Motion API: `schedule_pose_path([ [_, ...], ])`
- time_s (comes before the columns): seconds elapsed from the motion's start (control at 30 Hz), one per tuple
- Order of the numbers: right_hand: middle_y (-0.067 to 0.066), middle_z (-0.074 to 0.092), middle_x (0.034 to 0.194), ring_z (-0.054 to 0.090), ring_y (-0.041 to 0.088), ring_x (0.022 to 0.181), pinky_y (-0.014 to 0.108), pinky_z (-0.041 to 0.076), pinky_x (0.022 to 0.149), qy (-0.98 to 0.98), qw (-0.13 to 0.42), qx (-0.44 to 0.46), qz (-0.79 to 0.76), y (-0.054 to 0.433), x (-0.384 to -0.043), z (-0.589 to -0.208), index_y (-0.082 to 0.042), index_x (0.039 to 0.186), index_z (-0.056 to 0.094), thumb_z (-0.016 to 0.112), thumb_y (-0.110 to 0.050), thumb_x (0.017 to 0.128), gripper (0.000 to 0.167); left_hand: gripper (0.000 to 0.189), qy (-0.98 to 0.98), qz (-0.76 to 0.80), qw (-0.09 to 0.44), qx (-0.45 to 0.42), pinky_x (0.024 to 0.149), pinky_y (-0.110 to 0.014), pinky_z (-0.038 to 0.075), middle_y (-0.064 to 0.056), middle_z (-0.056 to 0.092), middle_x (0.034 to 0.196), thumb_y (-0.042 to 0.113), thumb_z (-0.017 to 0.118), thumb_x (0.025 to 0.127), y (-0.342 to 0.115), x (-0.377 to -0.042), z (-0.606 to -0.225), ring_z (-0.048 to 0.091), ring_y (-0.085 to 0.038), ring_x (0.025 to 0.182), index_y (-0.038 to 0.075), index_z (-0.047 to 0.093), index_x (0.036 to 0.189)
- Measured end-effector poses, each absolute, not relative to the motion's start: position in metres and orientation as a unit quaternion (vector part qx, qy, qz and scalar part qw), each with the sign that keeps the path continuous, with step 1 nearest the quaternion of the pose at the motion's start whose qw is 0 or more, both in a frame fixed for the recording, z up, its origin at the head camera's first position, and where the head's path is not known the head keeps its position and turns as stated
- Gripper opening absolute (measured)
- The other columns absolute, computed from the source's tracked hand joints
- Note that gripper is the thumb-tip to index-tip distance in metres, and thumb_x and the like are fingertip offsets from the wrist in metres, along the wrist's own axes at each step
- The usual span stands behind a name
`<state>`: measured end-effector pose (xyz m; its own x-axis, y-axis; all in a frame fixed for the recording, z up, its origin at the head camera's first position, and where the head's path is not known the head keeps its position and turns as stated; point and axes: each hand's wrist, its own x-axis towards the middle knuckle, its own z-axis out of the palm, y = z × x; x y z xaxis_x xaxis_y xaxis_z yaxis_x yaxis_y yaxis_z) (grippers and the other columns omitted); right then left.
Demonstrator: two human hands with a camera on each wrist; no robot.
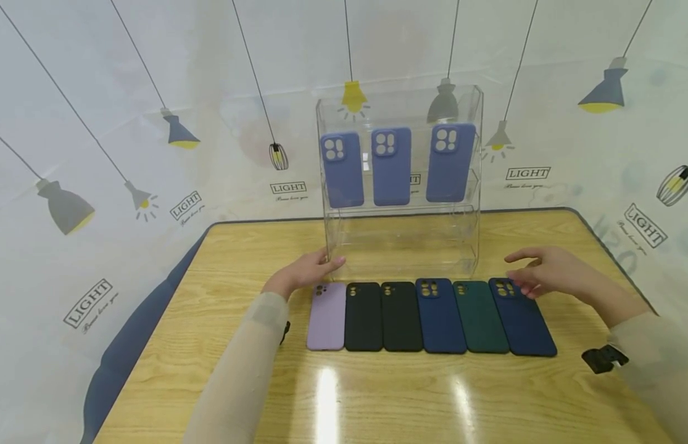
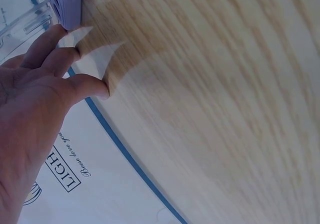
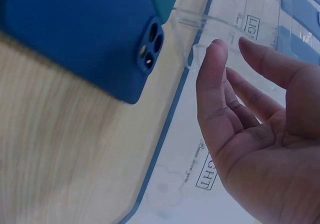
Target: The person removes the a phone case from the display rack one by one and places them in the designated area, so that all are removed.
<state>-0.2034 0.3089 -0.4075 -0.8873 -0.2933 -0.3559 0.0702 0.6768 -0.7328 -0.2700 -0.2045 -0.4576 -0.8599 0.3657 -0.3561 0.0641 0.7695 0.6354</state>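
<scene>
In the head view, my left hand (image 1: 305, 269) is at the lower left corner of a clear tiered display rack (image 1: 399, 259), thumb extended towards its front. A lilac phone case (image 1: 327, 317) lies just below that hand; in the left wrist view, a fingertip is right at the end of the lilac case (image 2: 69, 6). My right hand (image 1: 551, 271) hovers at the top of the rightmost navy phone case (image 1: 524, 324). Its fingers are loosely bent, with nothing between thumb and fingers (image 3: 212, 71) in the right wrist view. Three periwinkle cases, including the middle one (image 1: 391, 169), stand in the rack's upper tier.
Between the lilac and rightmost navy cases lie two black cases (image 1: 363, 317) (image 1: 402, 317), another navy case (image 1: 440, 317) and a green case (image 1: 481, 317), side by side. The wooden table (image 1: 238, 382) meets a lamp-printed wall covering (image 1: 227, 123) behind the rack.
</scene>
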Motion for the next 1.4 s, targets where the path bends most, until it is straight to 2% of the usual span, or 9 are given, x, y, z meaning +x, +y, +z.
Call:
schedule_pose_path([
  [0.27,0.021,0.075,0.119,0.074,0.025,0.095,0.039,0.066,0.080,0.898,0.224,-0.083,-0.370,0.294,-0.208,-0.403,0.005,0.159,0.042,0.069,-0.038,0.105,0.073,0.097,0.909,0.320,0.241,0.118,0.131,-0.059,0.030,-0.017,0.034,0.174,0.079,0.041,0.102,-0.204,-0.270,-0.457,0.034,-0.039,0.161,0.018,0.014,0.173],
  [0.57,0.032,0.068,0.132,0.075,0.026,0.099,0.044,0.066,0.082,0.904,0.218,-0.096,-0.354,0.286,-0.212,-0.403,0.007,0.160,0.038,0.064,-0.035,0.108,0.072,0.096,0.909,0.318,0.243,0.116,0.130,-0.059,0.032,-0.016,0.035,0.173,0.078,0.041,0.102,-0.205,-0.272,-0.458,0.035,-0.039,0.160,0.020,0.014,0.173],
  [0.9,0.033,0.065,0.135,0.074,0.029,0.104,0.045,0.067,0.083,0.903,0.216,-0.108,-0.356,0.274,-0.211,-0.395,0.007,0.161,0.036,0.065,-0.036,0.108,0.074,0.098,0.909,0.319,0.240,0.121,0.130,-0.059,0.032,-0.016,0.035,0.173,0.080,0.041,0.101,-0.204,-0.273,-0.459,0.035,-0.038,0.160,0.019,0.015,0.173],
  [1.07,0.035,0.060,0.139,0.073,0.031,0.107,0.045,0.066,0.083,0.903,0.215,-0.110,-0.357,0.270,-0.215,-0.392,0.005,0.164,0.028,0.065,-0.036,0.108,0.079,0.099,0.906,0.323,0.247,0.118,0.130,-0.059,0.032,-0.016,0.035,0.173,0.081,0.041,0.101,-0.205,-0.272,-0.460,0.038,-0.039,0.159,0.019,0.014,0.173],
  [1.17,0.036,0.058,0.140,0.072,0.032,0.108,0.045,0.066,0.083,0.904,0.205,-0.114,-0.358,0.268,-0.221,-0.382,0.005,0.166,0.023,0.063,-0.034,0.109,0.080,0.097,0.903,0.329,0.252,0.115,0.129,-0.059,0.033,-0.016,0.036,0.173,0.079,0.042,0.102,-0.205,-0.272,-0.460,0.041,-0.039,0.157,0.020,0.014,0.173],
  [1.4,0.037,0.057,0.142,0.073,0.035,0.109,0.044,0.067,0.082,0.919,0.151,-0.121,-0.343,0.265,-0.241,-0.333,0.001,0.168,0.021,0.063,-0.033,0.109,0.080,0.093,0.905,0.328,0.248,0.114,0.130,-0.059,0.031,-0.017,0.035,0.173,0.075,0.042,0.104,-0.204,-0.272,-0.458,0.035,-0.039,0.160,0.018,0.014,0.173],
])
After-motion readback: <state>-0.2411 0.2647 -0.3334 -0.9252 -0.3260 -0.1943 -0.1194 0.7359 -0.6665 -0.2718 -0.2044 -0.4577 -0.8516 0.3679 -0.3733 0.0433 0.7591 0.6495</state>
